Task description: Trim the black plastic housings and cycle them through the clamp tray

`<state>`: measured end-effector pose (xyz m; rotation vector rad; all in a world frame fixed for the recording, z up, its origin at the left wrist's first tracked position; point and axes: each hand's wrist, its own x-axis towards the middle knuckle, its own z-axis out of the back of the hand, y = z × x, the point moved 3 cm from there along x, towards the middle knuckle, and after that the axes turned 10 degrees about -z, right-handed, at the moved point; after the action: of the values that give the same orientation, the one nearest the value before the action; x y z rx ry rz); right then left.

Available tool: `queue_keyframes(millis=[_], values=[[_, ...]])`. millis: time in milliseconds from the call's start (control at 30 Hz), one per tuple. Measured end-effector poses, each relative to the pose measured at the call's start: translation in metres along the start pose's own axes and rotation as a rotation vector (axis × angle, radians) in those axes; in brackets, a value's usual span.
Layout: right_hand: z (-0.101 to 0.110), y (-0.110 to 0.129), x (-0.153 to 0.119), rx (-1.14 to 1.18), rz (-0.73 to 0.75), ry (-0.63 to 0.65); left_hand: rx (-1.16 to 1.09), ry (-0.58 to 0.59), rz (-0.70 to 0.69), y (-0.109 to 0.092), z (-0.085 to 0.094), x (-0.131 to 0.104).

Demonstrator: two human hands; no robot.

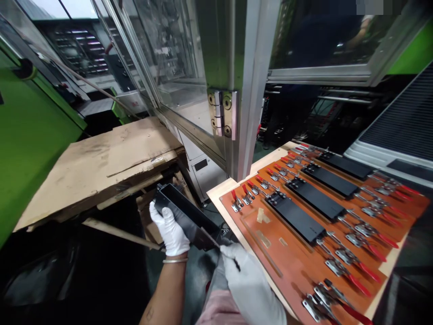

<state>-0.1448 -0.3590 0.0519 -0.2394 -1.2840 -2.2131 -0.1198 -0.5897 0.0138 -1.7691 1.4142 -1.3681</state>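
Gripped long blk part (187,222) in gloved L hand (171,230), closing fingers round its far end; held it betw. cardboard sheet (111,149) and orange board (301,266). Pinched thin tool (210,238) in gloved R hand (245,275), right by part's near-end edge; couldn't tell exact tool type or if touching. Looked like edge work, approx. mid-step. Next, prob. called for firm L hold, guiding tool along rim w/ R, avoiding slips toward L fingers.
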Motion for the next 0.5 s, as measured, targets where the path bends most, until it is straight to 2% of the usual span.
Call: queue_keyframes(millis=[67,300,400,500], values=[[0.002,0.004,0.001,0.003,0.004,0.006,-0.005,-0.006,0.001,0.001,-0.001,0.001],[-0.006,-0.010,0.005,0.164,-0.194,0.083,0.000,0.016,-0.043,0.000,-0.003,0.001],[-0.008,-0.005,0.002,0.161,-0.170,0.063,0.025,0.017,-0.088,-0.002,-0.003,0.000],[-0.008,0.004,0.001,0.184,-0.141,0.151,0.031,0.026,-0.090,-0.005,-0.004,-0.001]])
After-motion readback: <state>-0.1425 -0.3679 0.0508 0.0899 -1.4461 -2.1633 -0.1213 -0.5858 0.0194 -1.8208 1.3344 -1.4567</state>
